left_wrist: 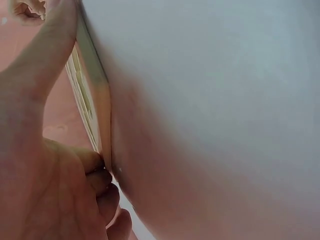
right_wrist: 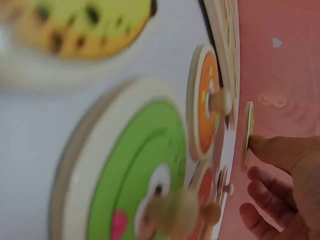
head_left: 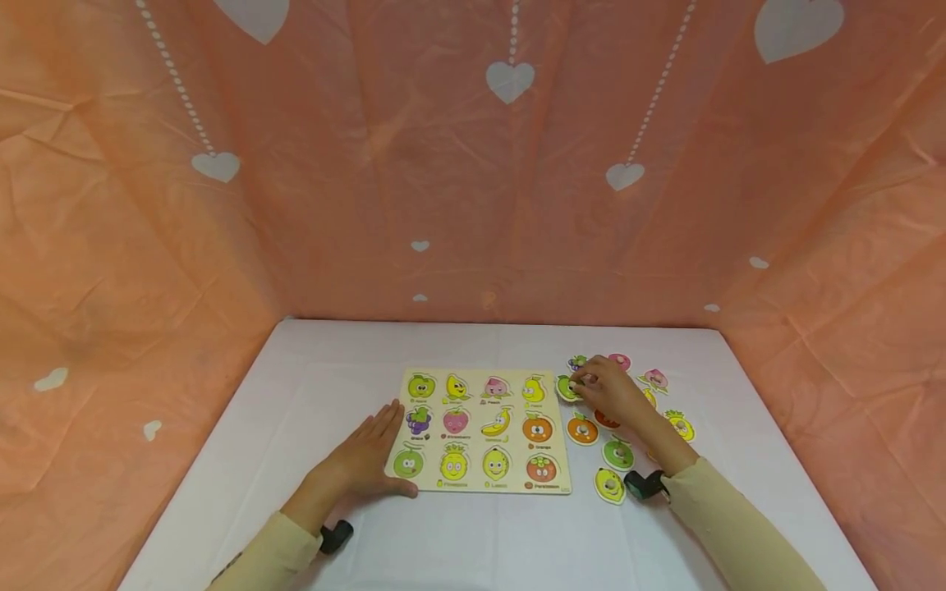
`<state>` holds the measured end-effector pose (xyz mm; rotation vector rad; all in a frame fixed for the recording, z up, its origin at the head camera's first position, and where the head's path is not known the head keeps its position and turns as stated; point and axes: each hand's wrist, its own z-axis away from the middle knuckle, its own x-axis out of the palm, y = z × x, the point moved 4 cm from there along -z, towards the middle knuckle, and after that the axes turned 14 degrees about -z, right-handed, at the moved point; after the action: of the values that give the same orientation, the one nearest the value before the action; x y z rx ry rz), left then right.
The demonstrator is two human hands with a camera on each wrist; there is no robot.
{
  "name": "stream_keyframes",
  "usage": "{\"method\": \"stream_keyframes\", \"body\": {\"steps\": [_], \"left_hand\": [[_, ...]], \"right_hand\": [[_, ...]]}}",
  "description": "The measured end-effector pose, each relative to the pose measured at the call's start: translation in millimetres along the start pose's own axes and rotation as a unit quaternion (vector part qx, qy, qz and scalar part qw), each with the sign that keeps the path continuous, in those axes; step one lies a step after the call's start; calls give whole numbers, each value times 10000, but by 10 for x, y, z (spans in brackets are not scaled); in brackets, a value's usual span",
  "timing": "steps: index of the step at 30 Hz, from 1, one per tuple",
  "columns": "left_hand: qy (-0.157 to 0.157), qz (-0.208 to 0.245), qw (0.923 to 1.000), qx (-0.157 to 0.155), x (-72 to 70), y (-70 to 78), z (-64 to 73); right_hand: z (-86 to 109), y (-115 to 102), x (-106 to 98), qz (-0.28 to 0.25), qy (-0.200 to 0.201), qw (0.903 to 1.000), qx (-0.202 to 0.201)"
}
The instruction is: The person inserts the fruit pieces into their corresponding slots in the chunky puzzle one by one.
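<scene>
A pale wooden puzzle board (head_left: 475, 443) with rows of printed fruit lies on the white table. My left hand (head_left: 373, 453) rests against its left side, fingers extended along that edge and thumb by the near corner. In the left wrist view, the board's side edge (left_wrist: 102, 120) touches that hand. Just past the board's right edge, my right hand (head_left: 613, 394) pinches a green fruit puzzle piece (head_left: 566, 389). The right wrist view shows this piece (right_wrist: 247, 137) edge-on, raised off the table; its printed face is mostly hidden there.
Right of the board lie several knobbed fruit pieces, among them an orange (head_left: 582, 428), a green round fruit (head_left: 617, 453), a lemon (head_left: 609, 486), a pineapple (head_left: 679, 425) and a peach (head_left: 654, 379). Some are partly covered by my right arm. A pink-orange cloth (head_left: 458, 189) surrounds the table.
</scene>
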<state>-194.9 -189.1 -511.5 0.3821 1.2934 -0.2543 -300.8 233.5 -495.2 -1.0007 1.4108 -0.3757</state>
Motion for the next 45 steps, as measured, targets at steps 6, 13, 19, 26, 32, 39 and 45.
{"method": "stream_keyframes", "body": {"steps": [6,13,19,26,32,39,45], "left_hand": [[17,24,10000,6,4,0,-7],[-41,36,10000,-27,10,4,-20],[-53,49,9999,-88,17,-2,-30],[-29,122,9999,-96,11,9,-23],[7,140,9999,-54,0,16,-17],[12,165,9999,-48,-5,26,-2],[13,108,9999,-78,-3,31,8]], "right_hand": [[-28,-156,88,-82,71,9995,-286],[-76,-282,188,-41,115,9999,-18],[-154,-366,263,-131,-12,9999,10],[-243,-438,348,-150,-153,9997,-133],[-319,-571,410,-193,-240,9990,-310],[-378,-711,518,-120,-246,9984,-494],[-443,-811,620,-150,-273,9972,-672]]}}
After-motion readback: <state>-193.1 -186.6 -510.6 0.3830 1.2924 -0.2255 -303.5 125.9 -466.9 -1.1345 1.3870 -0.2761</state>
